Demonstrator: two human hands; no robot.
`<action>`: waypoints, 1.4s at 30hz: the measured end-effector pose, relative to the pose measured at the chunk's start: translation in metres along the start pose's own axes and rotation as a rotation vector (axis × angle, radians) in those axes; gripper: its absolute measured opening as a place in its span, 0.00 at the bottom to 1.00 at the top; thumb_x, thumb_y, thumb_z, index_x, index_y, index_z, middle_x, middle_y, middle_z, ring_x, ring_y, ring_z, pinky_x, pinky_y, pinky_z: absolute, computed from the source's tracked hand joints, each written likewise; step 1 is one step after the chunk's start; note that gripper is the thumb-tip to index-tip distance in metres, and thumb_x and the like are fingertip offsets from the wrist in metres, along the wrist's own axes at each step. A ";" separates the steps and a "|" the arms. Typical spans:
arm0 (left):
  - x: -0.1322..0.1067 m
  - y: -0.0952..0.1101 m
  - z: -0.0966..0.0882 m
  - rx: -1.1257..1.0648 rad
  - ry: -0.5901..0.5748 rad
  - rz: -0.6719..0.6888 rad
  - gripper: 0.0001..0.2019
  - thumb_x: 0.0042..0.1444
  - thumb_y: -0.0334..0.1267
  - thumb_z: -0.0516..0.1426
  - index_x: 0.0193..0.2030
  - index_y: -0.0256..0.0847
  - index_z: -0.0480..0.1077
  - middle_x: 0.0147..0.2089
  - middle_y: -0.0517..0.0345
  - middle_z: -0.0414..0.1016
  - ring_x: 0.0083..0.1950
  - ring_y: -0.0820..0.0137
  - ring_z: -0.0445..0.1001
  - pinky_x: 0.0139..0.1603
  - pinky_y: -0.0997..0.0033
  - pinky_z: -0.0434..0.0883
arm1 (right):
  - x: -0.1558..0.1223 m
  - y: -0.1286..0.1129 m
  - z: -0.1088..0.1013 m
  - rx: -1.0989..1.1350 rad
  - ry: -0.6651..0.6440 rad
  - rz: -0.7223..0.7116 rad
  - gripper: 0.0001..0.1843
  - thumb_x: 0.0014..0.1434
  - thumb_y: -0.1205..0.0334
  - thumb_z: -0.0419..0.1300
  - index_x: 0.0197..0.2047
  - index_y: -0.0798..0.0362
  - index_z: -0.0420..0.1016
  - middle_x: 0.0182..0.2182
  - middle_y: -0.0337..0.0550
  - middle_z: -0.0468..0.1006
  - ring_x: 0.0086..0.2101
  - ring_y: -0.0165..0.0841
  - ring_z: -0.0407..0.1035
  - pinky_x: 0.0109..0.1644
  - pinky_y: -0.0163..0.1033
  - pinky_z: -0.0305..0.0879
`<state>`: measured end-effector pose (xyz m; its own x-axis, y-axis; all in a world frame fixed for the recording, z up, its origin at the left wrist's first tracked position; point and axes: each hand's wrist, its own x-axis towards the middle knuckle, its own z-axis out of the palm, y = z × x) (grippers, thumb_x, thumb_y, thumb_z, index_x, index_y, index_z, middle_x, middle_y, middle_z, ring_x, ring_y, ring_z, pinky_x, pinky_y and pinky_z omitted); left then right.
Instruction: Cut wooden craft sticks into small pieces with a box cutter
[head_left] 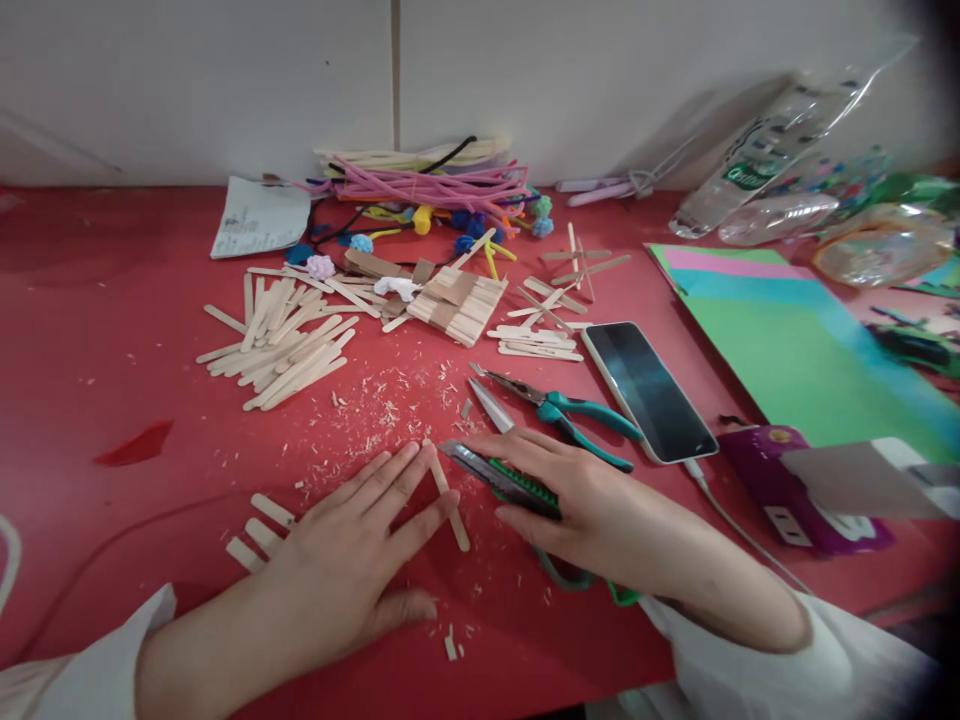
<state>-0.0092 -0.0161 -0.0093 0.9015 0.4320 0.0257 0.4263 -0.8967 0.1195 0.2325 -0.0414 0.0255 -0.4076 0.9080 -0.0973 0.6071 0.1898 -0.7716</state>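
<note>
My left hand (360, 540) lies flat on the red table (97, 330), fingers stretched out, and its fingertips press down a wooden craft stick (448, 497). My right hand (577, 495) is closed around a green utility knife (499, 478), whose blade end touches the upper end of that stick. Wood shavings (382, 410) are scattered just beyond both hands. A few short cut stick pieces (259, 525) lie to the left of my left hand.
A pile of craft sticks (281, 340) and a glued stick panel (457, 300) lie further back, with pipe cleaners (435, 185) and pompoms behind. Teal-handled pliers (570, 410), a phone (649, 390), coloured paper (795, 340) and plastic bags (787, 150) are to the right.
</note>
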 end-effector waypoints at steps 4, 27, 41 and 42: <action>0.000 0.000 0.000 0.001 0.025 0.002 0.34 0.52 0.57 0.55 0.63 0.44 0.57 0.66 0.38 0.53 0.64 0.50 0.57 0.57 0.51 0.64 | 0.001 0.000 -0.005 -0.012 0.021 -0.006 0.32 0.56 0.71 0.56 0.63 0.42 0.57 0.57 0.39 0.69 0.54 0.37 0.65 0.56 0.44 0.63; 0.002 0.004 -0.002 0.055 0.043 -0.005 0.34 0.51 0.56 0.57 0.61 0.43 0.59 0.65 0.34 0.53 0.64 0.46 0.56 0.55 0.50 0.65 | -0.008 -0.014 0.006 -0.396 -0.165 0.082 0.28 0.58 0.69 0.52 0.62 0.49 0.59 0.36 0.44 0.80 0.33 0.39 0.74 0.34 0.42 0.69; 0.002 0.004 -0.001 -0.014 -0.023 -0.020 0.31 0.51 0.54 0.58 0.60 0.46 0.61 0.67 0.36 0.49 0.65 0.45 0.54 0.56 0.48 0.62 | -0.007 -0.018 0.011 -0.558 -0.178 0.037 0.28 0.58 0.69 0.52 0.63 0.54 0.58 0.37 0.47 0.80 0.33 0.36 0.75 0.34 0.38 0.68; 0.002 0.004 -0.001 -0.020 -0.021 -0.023 0.31 0.50 0.53 0.59 0.60 0.46 0.61 0.67 0.36 0.49 0.65 0.45 0.53 0.56 0.47 0.62 | -0.006 -0.020 0.012 -0.613 -0.189 0.012 0.28 0.57 0.70 0.52 0.62 0.56 0.59 0.38 0.48 0.80 0.33 0.35 0.75 0.33 0.36 0.68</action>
<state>-0.0052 -0.0190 -0.0078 0.8929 0.4503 0.0018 0.4456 -0.8843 0.1395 0.2144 -0.0549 0.0338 -0.4774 0.8406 -0.2561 0.8695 0.4096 -0.2761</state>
